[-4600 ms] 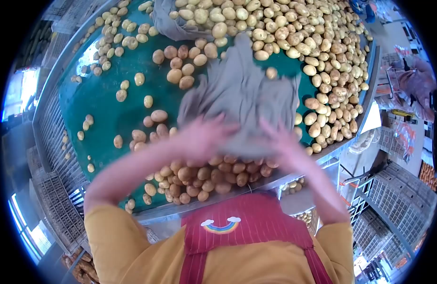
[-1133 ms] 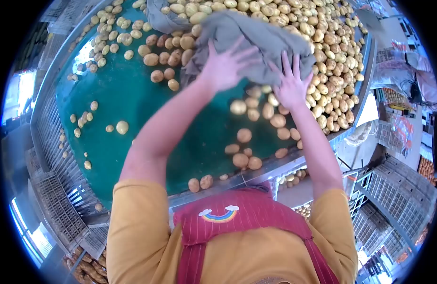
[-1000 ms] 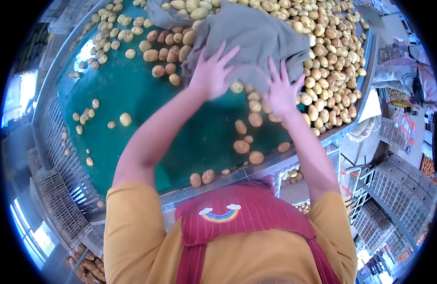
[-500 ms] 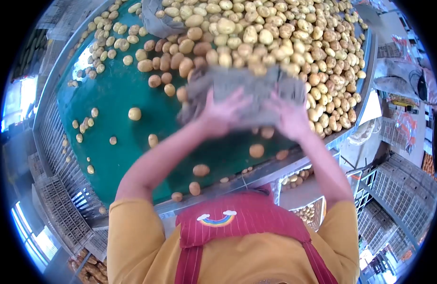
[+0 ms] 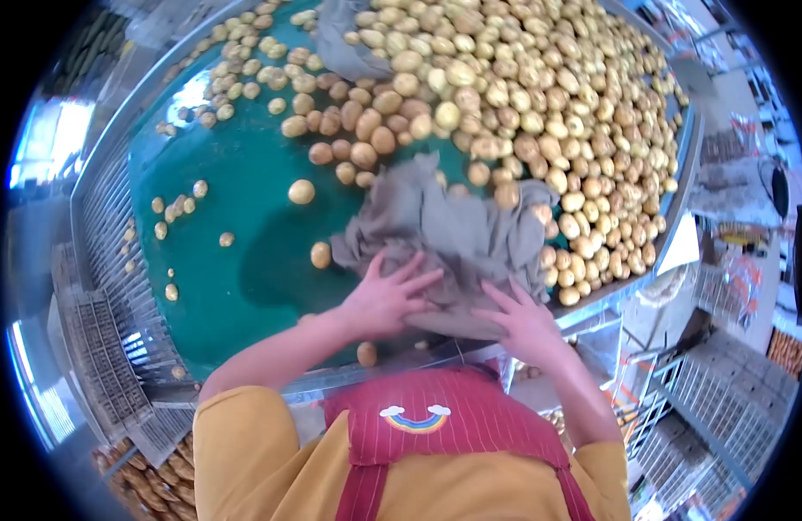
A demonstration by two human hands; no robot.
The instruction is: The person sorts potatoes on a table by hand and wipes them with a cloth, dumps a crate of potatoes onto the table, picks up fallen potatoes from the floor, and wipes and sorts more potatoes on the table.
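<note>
A crumpled grey cloth (image 5: 453,221) lies on the green tabletop (image 5: 253,260), bunched near its front edge. My left hand (image 5: 385,300) presses on the cloth's left side with its fingers spread. On the right side, my right hand (image 5: 524,326) also lies on the cloth, fingers stretched out. Beyond the cloth a big heap of potatoes (image 5: 522,95) covers the back and right of the table. Several potatoes touch the cloth's far and right edges. One potato (image 5: 320,254) sits just left of it, and another potato (image 5: 367,353) is by the front rim.
A second grey cloth (image 5: 344,43) lies among potatoes at the back. Small potatoes (image 5: 179,206) are scattered at the left, beside a slatted metal rack (image 5: 105,226). Plastic crates (image 5: 722,399) stand at the lower right. A metal rim (image 5: 331,378) borders the table's front.
Both hands have drawn the cloth toward my body, down to the table's front edge. The cloth is now more rumpled, and some potatoes near the front are hidden or gone from sight.
</note>
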